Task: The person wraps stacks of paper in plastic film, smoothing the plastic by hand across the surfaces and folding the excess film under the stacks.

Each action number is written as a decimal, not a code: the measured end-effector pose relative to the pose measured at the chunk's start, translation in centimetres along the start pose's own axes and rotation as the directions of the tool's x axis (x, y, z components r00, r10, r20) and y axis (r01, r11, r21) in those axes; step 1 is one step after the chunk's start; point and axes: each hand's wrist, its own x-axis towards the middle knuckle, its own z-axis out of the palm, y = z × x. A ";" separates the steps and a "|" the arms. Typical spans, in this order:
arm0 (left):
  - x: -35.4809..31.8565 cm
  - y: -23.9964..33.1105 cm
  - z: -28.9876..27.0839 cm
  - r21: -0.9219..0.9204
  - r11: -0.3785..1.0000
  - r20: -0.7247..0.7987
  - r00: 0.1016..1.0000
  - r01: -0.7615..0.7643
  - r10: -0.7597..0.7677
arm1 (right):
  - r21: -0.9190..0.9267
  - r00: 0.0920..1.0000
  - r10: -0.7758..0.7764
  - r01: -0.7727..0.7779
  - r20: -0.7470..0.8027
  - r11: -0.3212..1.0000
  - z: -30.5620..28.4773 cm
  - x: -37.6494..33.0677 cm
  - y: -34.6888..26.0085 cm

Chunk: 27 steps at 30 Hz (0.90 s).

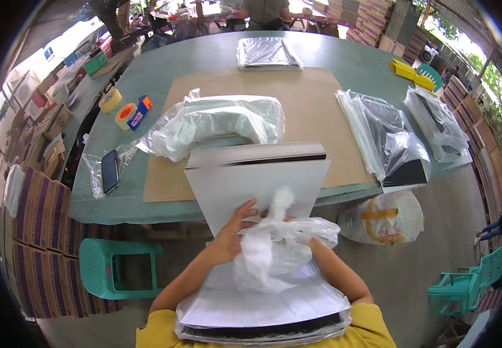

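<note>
A tall stack of white sheets (256,180) leans from the table edge down to my chest, its far end inside a clear plastic bag (222,124). My left hand (233,232) lies on the top sheet, fingers spread, touching a bunched clear plastic bag (274,249). My right hand is hidden under that crumpled bag; only the right forearm (338,269) shows, so I cannot tell its grip. The near end of the stack (262,316) is wrapped in clear plastic too.
A brown cardboard sheet (320,110) covers the green table (204,55). Bagged stacks lie at the right (393,139) and far side (268,53). Tape rolls (117,107) and a phone (109,171) sit at left. A green stool (117,267) stands below; a tied sack (384,217) lies on the floor.
</note>
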 end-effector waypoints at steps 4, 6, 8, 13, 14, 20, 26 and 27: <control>0.8 -0.3 2.1 0.355 0.934 0.010 1.000 0.023 -0.029 | 0.002 0.986 0.083 -0.084 0.142 0.996 1.5 0.8 -0.7; 0.2 -1.2 0.5 0.237 0.954 -0.128 0.980 0.182 -0.155 | 0.090 0.963 0.141 -0.165 0.229 0.982 1.1 0.5 -0.2; -0.4 -0.7 -1.1 0.209 0.950 -0.253 0.951 0.233 -0.178 | 0.208 0.924 0.206 -0.281 0.323 0.937 0.4 0.1 0.8; -1.7 -0.8 -3.9 0.173 0.977 -0.285 0.956 0.126 -0.073 | 0.216 0.923 0.283 -0.341 0.259 0.915 -0.7 -1.6 3.5; -1.4 -0.4 -3.8 0.071 0.993 -0.276 0.958 0.094 -0.071 | 0.116 0.935 0.287 -0.315 0.210 0.942 -0.9 -1.7 3.6; 1.9 3.9 4.3 0.557 0.819 0.230 0.973 -0.136 0.005 | -0.526 0.890 0.455 -0.370 0.035 0.766 -1.4 -0.4 -1.0; 2.4 2.5 -0.4 0.471 0.880 0.053 0.993 0.065 -0.101 | -0.223 0.893 0.336 -0.277 0.299 0.935 -2.8 -0.5 0.9; 1.8 2.2 -1.7 0.429 0.900 0.012 0.996 0.075 -0.089 | 0.163 0.944 0.165 -0.217 0.284 0.962 -2.7 -0.6 0.9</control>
